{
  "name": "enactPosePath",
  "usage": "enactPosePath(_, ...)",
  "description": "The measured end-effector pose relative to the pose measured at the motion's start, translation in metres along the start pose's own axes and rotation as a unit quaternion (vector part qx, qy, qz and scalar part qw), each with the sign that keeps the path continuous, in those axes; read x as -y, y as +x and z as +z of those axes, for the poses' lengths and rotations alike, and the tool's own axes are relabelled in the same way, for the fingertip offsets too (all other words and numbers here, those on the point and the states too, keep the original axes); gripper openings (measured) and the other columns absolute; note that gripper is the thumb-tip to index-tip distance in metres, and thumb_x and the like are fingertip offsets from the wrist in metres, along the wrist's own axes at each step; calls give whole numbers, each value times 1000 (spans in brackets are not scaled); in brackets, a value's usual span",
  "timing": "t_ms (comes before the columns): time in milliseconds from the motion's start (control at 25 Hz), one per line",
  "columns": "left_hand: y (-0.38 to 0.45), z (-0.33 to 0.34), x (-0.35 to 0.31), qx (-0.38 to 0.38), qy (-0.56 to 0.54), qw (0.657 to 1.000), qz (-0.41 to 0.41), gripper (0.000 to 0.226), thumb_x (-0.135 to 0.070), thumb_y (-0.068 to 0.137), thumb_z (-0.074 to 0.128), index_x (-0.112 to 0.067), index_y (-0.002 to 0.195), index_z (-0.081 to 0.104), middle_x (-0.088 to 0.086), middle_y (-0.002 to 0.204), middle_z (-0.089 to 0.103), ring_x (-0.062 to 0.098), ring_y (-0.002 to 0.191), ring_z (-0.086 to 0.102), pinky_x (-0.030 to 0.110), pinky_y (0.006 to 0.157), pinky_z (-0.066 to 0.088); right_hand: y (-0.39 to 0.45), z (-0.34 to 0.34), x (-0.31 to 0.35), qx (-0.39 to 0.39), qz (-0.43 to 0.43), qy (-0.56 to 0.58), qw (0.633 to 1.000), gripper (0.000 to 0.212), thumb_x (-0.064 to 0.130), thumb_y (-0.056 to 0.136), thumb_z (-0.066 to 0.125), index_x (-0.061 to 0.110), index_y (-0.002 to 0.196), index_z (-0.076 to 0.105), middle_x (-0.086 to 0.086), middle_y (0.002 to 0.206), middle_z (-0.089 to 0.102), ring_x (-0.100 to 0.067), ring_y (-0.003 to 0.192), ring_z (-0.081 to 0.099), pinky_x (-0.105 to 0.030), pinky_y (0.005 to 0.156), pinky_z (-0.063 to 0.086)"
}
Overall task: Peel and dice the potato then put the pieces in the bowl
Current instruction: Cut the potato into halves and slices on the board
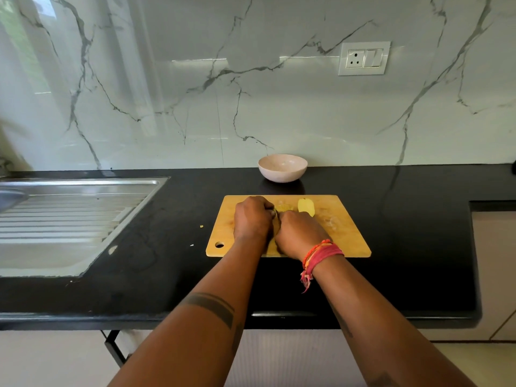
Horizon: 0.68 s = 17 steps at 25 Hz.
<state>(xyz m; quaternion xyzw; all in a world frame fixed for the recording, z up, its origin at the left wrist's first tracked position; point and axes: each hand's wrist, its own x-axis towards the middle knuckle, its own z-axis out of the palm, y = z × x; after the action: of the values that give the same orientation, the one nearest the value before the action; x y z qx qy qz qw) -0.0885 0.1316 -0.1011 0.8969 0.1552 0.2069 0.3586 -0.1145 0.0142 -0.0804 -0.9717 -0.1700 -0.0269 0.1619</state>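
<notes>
A black surface (391, 247) is backed by a white marble-veined wall, on which a socket plate with a switch (364, 58) is fixed to the right. A steel sink drainboard (72, 208) is set into the surface at the left, and two tiny scraps (201, 226) are seen on the surface between it and the wooden cutting board (346, 236). The board is laid near the middle, a hanging hole at its near left corner. Behind it, close to the wall and apart from the board, a pale bowl (282, 167) is placed upright. Much of the board's middle is hidden by the two hands, which are held knuckle to knuckle. The left hand (252, 219) is curled over pale yellow potato pieces (283, 208), which it appears to grip. The right hand (300, 233), its wrist wrapped in red and orange thread (321, 256), is closed with the fingers turned under; what is held inside cannot be told. A peeled, pale yellow potato half (306, 207) is left on the far part of the board, just right of the hands, its surface smooth and moist-looking.
</notes>
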Motion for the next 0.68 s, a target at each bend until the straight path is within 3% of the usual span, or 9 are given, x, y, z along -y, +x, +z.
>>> enactPosePath(200,-3,-1,-2,0,3,1000,-4,17,-15,95,70,-21,108,79,-1,104,74,13,93,64,26,81,53,-35,4,-18,-37,-24,6,999,29,14,93,50,17,118,65,-1,79,54,-21,71,55,-30,61,42)
enactPosePath(440,-4,-3,-2,-4,12,1000,-8,16,-14,94,71,-21,106,79,0,104,74,15,93,66,27,79,55,-32,-3,-8,-95,-25,31,995,41,15,98,49,17,138,58,-11,110,70,-28,95,67,-32,70,50)
enactPosePath(680,-1,-1,1,-5,3,1000,-11,15,-15,93,72,-22,103,80,-1,100,75,13,87,67,28,76,58,-13,5,-1,-79,-24,37,996,44,15,95,48,18,138,58,-13,118,69,-31,101,67,-36,79,53)
